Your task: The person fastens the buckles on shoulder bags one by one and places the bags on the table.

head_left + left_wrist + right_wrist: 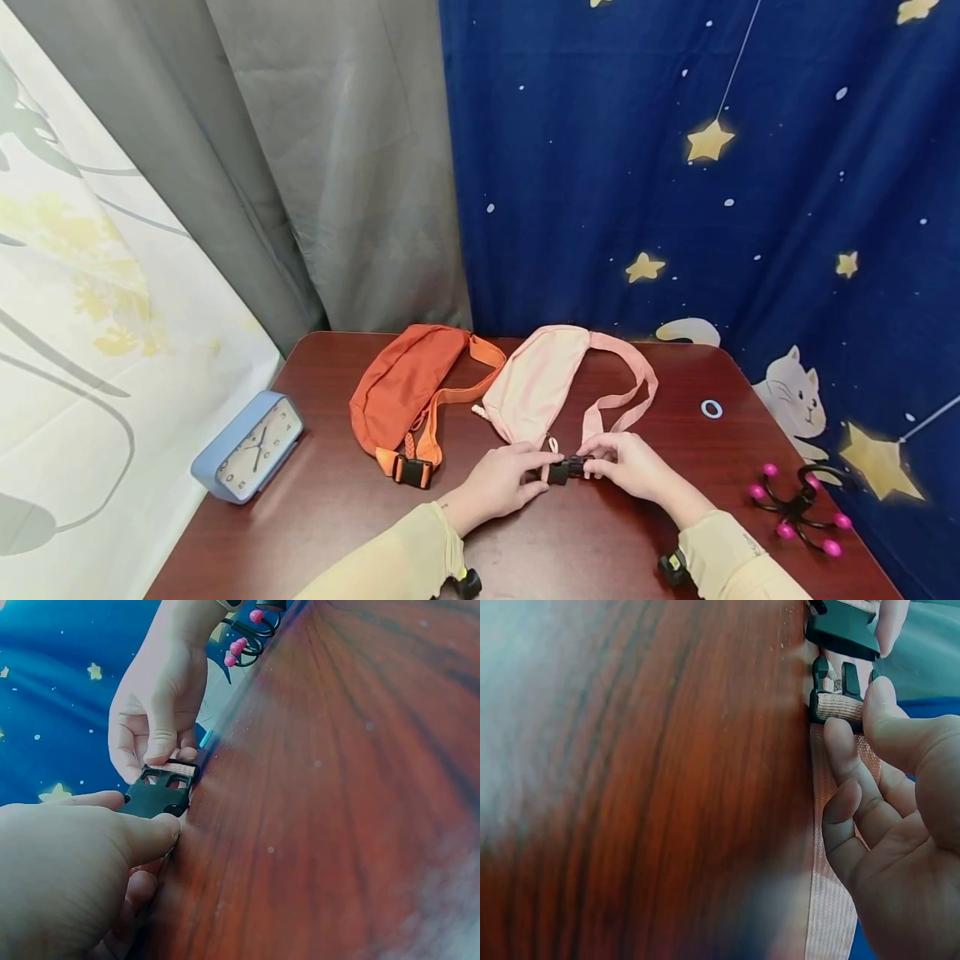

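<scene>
A pink waist bag [538, 379] lies on the table, its pink strap [643, 375] looping out to the right. Between thumb and fingers, my left hand [498, 482] pinches the black socket half [844, 631] of the bag's side-release buckle. My right hand [632, 467] pinches the pronged half [816, 697], where the pink webbing [832, 900] threads through its bar. Both halves face each other end to end. Prong tips are right at the socket's mouth in the right wrist view. Some left fingers are hidden under the buckle in the left wrist view.
An orange-red waist bag [408, 383] with a black buckle [412, 472] lies left of the pink one. A blue clock [247, 450] stands at the left edge. Toward the right are a small pale ring [711, 408] and a black, pink-tipped massager [799, 507]. Curtains hang behind.
</scene>
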Tool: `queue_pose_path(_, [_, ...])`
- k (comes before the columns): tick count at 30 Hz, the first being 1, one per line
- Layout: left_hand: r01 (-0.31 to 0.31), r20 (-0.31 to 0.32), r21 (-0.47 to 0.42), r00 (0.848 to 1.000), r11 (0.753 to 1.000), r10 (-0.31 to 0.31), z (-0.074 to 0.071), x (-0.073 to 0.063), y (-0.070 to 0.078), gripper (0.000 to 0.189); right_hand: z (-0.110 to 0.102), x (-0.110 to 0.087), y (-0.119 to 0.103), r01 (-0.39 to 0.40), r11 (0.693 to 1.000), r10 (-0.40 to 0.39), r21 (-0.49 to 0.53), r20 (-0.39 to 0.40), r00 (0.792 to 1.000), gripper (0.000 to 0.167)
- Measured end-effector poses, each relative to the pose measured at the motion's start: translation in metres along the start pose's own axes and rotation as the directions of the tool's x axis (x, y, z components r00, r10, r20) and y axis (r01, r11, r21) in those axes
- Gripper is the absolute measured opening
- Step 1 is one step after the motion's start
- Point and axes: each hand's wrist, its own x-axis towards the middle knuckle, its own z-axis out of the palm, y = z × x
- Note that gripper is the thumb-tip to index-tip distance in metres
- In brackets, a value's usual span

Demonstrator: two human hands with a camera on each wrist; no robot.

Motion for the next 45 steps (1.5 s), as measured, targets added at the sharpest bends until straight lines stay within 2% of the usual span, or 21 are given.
queue_pose_path(12, [-0.001, -0.013, -0.003, 1.0, 1.0, 0.001, 0.001, 0.0, -0.002, 0.049, 0.01, 0.003, -0.005, 0.014, 0.999, -0.015, 0.03, 0.03, 0.999, 0.011])
queue_pose_path(18, [0.014, 0.013, -0.011, 1.0, 1.0, -0.014, 0.001, 0.0, -0.003, 0.048, 0.015, 0.004, -0.005, 0.005, 0.999, -0.007, 0.051, 0.032, 0.999, 0.012])
queue_pose_path(34, [0.011, 0.016, -0.013, 1.0, 1.0, -0.011, 0.001, -0.001, -0.004, 0.048, 0.021, 0.007, -0.005, 0.017, 1.0, -0.016, 0.024, -0.046, 0.999, 0.01])
queue_pose_path(40, [0.002, 0.005, -0.01, 1.0, 1.0, -0.002, 0.002, -0.001, -0.004, 0.048, 0.025, 0.009, -0.005, 0.029, 0.999, -0.027, 0.043, -0.04, 0.999, 0.013])
queue_pose_path(45, [-0.006, 0.0, -0.009, 1.0, 1.0, 0.006, 0.001, -0.001, -0.003, 0.049, 0.026, 0.009, -0.007, 0.009, 0.998, -0.008, 0.07, -0.018, 1.0, 0.016])
